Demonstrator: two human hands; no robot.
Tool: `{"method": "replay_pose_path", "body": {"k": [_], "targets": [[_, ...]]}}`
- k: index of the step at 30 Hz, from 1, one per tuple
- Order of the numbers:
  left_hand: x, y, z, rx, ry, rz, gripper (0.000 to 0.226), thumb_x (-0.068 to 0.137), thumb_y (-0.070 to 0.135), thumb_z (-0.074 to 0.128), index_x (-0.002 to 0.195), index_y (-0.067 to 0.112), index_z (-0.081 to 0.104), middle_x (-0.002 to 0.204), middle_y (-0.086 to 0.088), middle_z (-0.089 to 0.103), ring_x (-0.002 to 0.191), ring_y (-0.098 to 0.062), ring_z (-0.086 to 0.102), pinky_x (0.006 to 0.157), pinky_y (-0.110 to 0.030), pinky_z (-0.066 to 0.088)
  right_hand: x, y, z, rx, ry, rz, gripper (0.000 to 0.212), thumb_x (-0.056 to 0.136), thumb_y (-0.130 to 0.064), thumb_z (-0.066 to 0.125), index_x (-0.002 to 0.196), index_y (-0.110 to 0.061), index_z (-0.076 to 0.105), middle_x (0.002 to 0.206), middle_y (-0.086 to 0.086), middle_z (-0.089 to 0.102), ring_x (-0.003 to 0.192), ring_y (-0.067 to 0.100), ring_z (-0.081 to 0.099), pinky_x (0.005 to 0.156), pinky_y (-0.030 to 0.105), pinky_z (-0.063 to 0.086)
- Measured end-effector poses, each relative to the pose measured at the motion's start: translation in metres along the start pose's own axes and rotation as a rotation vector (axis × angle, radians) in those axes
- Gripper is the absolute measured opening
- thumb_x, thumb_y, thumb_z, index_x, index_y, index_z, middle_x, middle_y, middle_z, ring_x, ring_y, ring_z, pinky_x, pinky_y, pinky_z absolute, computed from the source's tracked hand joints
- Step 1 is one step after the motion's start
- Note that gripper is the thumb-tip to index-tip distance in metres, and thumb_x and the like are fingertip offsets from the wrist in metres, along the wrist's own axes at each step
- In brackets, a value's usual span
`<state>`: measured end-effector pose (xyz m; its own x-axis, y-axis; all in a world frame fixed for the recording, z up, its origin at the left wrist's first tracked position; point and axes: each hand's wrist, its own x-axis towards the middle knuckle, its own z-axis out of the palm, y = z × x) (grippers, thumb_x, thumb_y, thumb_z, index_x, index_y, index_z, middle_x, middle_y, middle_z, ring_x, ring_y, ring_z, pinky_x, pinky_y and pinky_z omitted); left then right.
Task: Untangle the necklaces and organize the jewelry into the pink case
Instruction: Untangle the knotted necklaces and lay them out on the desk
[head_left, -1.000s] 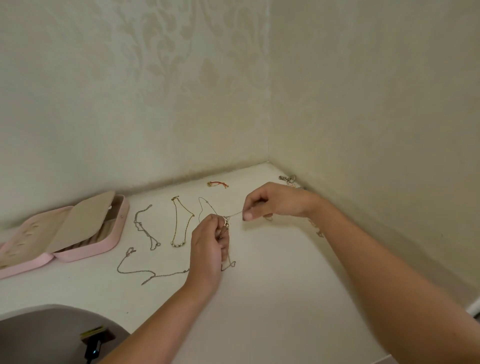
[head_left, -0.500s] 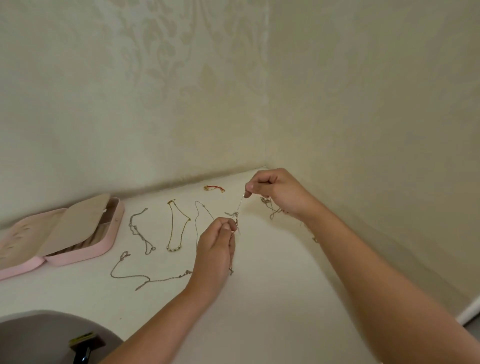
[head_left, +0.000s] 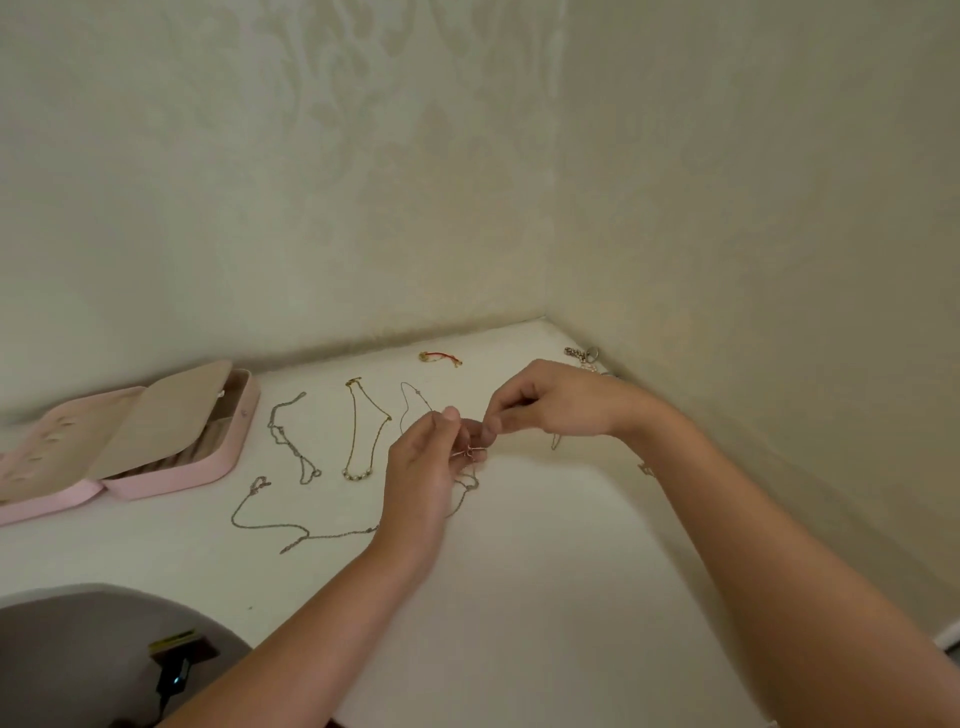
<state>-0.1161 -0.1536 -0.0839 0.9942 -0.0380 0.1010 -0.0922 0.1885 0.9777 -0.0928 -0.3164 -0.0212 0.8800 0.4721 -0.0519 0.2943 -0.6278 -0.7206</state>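
From my remote seat I look down on a white worktop (head_left: 519, 597) set into a wall corner. The pink case (head_left: 171, 475) lies open at the worktop's left edge, close to the back edge. Its lid lies flat to the left, with pale lining that carries a few faint small marks; I cannot tell whether those are jewelry. A beige flap (head_left: 161, 415) stands tilted over the base, and under it I make out ridged padded rows (head_left: 202, 444) with no chain lying in the part I can see. All the chains lie outside the case. The left hand (head_left: 421, 467) and right hand (head_left: 556, 402) meet just above the worktop, toward its back right corner. Each pinches the fine chain (head_left: 470, 452) between thumb and forefinger at a small tangle, the other fingers curled in. One loop of that chain trails back from the left hand; another hangs to the surface below it. Between the hands and the case lie a gold chain (head_left: 363, 431), a short silver chain (head_left: 291, 441) and, nearer the front, a long silver chain (head_left: 270, 525). A red bracelet (head_left: 440, 357) sits near the back edge, and a small jewelry cluster (head_left: 582, 354) lies in the back right corner. A grey rounded object (head_left: 78, 649) cuts into the front left corner.
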Motion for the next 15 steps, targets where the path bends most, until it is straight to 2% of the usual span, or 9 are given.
{"method": "replay_pose_path", "body": {"k": [2, 4, 7, 9, 12, 15], "targets": [[0.002, 0.001, 0.0, -0.121, -0.014, -0.055, 0.032, 0.101, 0.022, 0.045, 0.078, 0.004, 0.058, 0.079, -0.006, 0.07, 0.076, -0.017, 0.069, 0.072, -0.026, 0.054, -0.004, -0.001, -0.005, 0.098, 0.017, 0.004, 0.022, 0.09, -0.004, 0.055, 0.079, -0.012, 0.072, 0.077, 0.004, 0.066, 0.069, 0.014, 0.049, 0.066, 0.022, 0.043], [0.003, -0.001, 0.0, -0.152, 0.007, -0.071, 0.029, 0.1, 0.02, 0.048, 0.082, 0.003, 0.064, 0.081, -0.005, 0.071, 0.083, -0.017, 0.069, 0.076, -0.024, 0.055, -0.007, 0.0, -0.009, 0.186, 0.017, 0.028, 0.021, 0.087, -0.007, 0.055, 0.07, -0.011, 0.067, 0.069, -0.004, 0.063, 0.065, 0.01, 0.051, 0.067, 0.02, 0.044], [0.004, -0.003, -0.002, -0.157, 0.034, -0.071, 0.025, 0.098, 0.019, 0.052, 0.089, 0.005, 0.07, 0.09, -0.003, 0.073, 0.097, -0.016, 0.068, 0.091, -0.026, 0.052, -0.007, 0.001, -0.007, 0.074, 0.042, 0.086, 0.019, 0.086, -0.019, 0.062, 0.07, -0.013, 0.067, 0.059, -0.015, 0.053, 0.056, 0.001, 0.043, 0.058, 0.016, 0.035], [0.004, -0.001, -0.002, -0.213, 0.028, -0.08, 0.025, 0.098, 0.018, 0.051, 0.09, 0.003, 0.07, 0.088, -0.004, 0.073, 0.094, -0.016, 0.068, 0.086, -0.024, 0.054, -0.004, 0.002, -0.002, -0.009, 0.068, 0.09, 0.015, 0.083, -0.029, 0.073, 0.074, -0.017, 0.07, 0.052, -0.017, 0.047, 0.053, 0.001, 0.04, 0.053, 0.016, 0.03], [0.003, 0.0, -0.002, -0.2, 0.018, -0.075, 0.025, 0.097, 0.018, 0.053, 0.097, -0.001, 0.069, 0.096, -0.011, 0.074, 0.096, -0.019, 0.07, 0.08, -0.02, 0.055, 0.002, 0.004, 0.005, 0.019, 0.193, 0.075, 0.016, 0.072, -0.033, 0.082, 0.072, -0.02, 0.072, 0.047, -0.013, 0.038, 0.047, 0.005, 0.032, 0.047, 0.019, 0.025], [0.002, 0.001, -0.003, -0.199, 0.012, -0.075, 0.021, 0.094, 0.015, 0.058, 0.1, 0.0, 0.07, 0.1, -0.014, 0.073, 0.099, -0.018, 0.07, 0.081, -0.019, 0.054, 0.005, 0.003, 0.009, 0.015, 0.316, 0.04, 0.016, 0.07, -0.029, 0.084, 0.073, -0.019, 0.072, 0.052, -0.012, 0.046, 0.046, 0.003, 0.037, 0.046, 0.012, 0.027]]}}
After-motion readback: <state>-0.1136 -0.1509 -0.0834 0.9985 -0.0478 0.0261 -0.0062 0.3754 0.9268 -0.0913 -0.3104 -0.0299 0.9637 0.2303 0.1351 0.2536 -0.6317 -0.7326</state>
